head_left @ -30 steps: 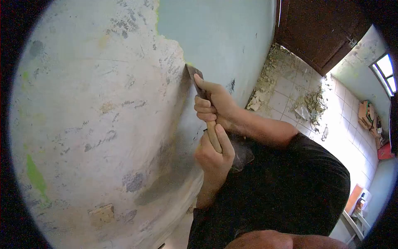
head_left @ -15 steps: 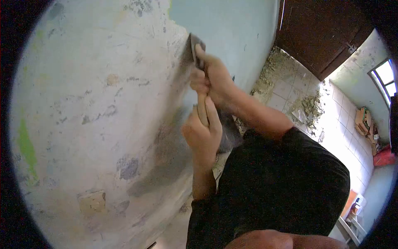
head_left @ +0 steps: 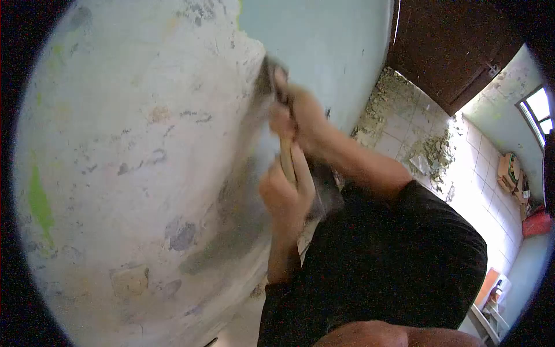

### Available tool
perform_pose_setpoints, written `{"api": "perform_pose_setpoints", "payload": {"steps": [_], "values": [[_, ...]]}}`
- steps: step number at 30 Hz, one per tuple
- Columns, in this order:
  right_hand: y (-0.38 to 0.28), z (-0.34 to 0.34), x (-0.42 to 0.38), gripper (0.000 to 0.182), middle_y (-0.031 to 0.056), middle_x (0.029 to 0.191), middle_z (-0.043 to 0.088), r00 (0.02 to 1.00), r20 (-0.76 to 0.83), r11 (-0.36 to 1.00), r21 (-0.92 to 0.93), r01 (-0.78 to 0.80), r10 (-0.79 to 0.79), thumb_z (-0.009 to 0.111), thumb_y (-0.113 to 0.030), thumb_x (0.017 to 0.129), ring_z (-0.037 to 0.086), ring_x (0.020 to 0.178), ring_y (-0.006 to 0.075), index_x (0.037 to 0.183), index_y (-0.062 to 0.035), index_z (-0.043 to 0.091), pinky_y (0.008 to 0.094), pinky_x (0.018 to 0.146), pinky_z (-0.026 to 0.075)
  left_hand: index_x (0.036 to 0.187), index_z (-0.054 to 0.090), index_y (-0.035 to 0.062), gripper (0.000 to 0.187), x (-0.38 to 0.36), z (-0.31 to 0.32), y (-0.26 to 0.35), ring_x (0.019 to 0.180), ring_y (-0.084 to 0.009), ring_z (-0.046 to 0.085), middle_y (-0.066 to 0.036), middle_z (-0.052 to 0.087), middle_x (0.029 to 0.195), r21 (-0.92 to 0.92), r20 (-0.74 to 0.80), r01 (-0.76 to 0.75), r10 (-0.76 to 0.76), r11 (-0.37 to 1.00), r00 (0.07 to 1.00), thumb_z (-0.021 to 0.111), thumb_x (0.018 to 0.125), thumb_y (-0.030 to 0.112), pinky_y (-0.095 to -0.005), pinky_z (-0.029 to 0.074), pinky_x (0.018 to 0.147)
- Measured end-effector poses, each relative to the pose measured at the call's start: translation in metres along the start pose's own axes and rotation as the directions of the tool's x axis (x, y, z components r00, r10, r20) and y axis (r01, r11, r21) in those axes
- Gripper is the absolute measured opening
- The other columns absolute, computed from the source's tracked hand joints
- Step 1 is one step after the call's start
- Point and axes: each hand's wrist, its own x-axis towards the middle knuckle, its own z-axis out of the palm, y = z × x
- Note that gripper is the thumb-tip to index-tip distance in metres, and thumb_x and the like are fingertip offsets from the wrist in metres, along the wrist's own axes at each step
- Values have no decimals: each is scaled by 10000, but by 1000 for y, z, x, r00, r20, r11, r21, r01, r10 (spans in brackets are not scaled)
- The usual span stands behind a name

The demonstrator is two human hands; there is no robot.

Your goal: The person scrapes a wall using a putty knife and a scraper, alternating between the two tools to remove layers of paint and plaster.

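Observation:
A scraper with a flat dark blade (head_left: pixel 269 74) and a pale wooden handle (head_left: pixel 287 158) lies against the wall (head_left: pixel 173 139). My right hand (head_left: pixel 298 113), blurred by motion, is closed round its upper part, just below the blade. Lower down, my left hand (head_left: pixel 284 188) grips the end of the handle. The blade is at the ragged edge between light blue paint (head_left: pixel 312 40) and the whitish, patchy surface.
Right of the wall, rubble (head_left: pixel 430 156) lies on the tiled floor (head_left: pixel 393 127). A brown door (head_left: pixel 451 46) stands at the top right. Farther right are cardboard boxes (head_left: pixel 509 173), a red item (head_left: pixel 536 223) and a window (head_left: pixel 537 110).
Both hands and the scraper have shifted slightly down and to the right in the view. The grip of both hands on it looks the same.

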Motion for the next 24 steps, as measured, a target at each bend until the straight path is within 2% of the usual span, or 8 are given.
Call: {"api": "perform_pose_setpoints", "payload": {"steps": [3, 5, 8, 11, 13, 16, 18, 24], "values": [[-23, 0, 12, 364, -28, 543, 376, 977, 62, 978, -31, 208, -205, 457, -437, 1033, 261, 423, 94, 808, -153, 418, 252, 378, 234, 743, 622, -45, 413, 24, 3, 11, 561, -415, 604, -261, 581, 618, -88, 34, -11, 14, 996, 999, 556, 985, 283, -466, 439, 517], [-25, -6, -7, 363, -23, 551, 391, 998, 50, 998, -46, 42, -40, 492, -432, 1023, 259, 416, 91, 807, -149, 422, 244, 384, 245, 751, 616, -45, 406, 7, 1, 27, 571, -412, 607, -264, 585, 629, -105, 63, -22, 29, 994, 998, 548, 988, 279, -466, 450, 532], [-20, -9, -27, 359, -10, 559, 432, 997, 57, 996, -82, -46, 51, 520, -437, 1011, 297, 404, 99, 831, -134, 449, 253, 380, 274, 788, 620, -35, 338, -14, 1, 26, 571, -412, 623, -244, 605, 648, -115, 60, -47, 54, 992, 997, 566, 972, 243, -456, 471, 521], [-10, 1, -25, 393, 13, 555, 476, 999, -44, 988, -155, -5, -1, 519, -452, 1007, 360, 391, 119, 818, -108, 489, 271, 373, 317, 828, 639, -27, 284, -14, -3, 26, 568, -404, 634, -219, 614, 642, -117, 37, 4, 1, 993, 999, 585, 958, 220, -446, 485, 504], [-7, 9, -19, 449, 35, 538, 504, 999, 32, 976, -218, 32, -25, 505, -467, 1007, 427, 388, 143, 781, -80, 528, 293, 374, 363, 871, 659, -35, 281, -9, -5, 28, 589, -406, 643, -220, 627, 662, -84, 22, 32, -30, 996, 999, 580, 961, 219, -440, 496, 518], [1, 26, -17, 658, 25, 417, 397, 985, -106, 955, -276, 106, -139, 418, -525, 1019, 362, 337, 148, 492, -132, 406, 271, 356, 312, 994, 676, -42, 274, -5, -6, 29, 634, -403, 659, -217, 650, 718, -80, -107, -44, 36, 996, 994, 558, 972, 204, -429, 507, 545], [2, 21, -15, 653, 25, 414, 397, 991, -55, 965, -239, 107, -124, 411, -513, 1024, 361, 331, 149, 492, -135, 401, 273, 352, 321, 1099, 667, -40, 284, -6, -9, 32, 654, -391, 664, -209, 663, 765, -20, -46, -15, 15, 1000, 999, 536, 979, 181, -424, 511, 557], [2, 19, -12, 666, 14, 388, 363, 996, 58, 990, -113, 81, -75, 387, -494, 1035, 320, 303, 156, 467, -146, 373, 271, 342, 312, 1118, 660, -49, 291, -5, -15, 29, 631, -366, 654, -207, 665, 794, 1, 41, -5, 5, 1000, 999, 546, 975, 178, -407, 512, 548]]}}
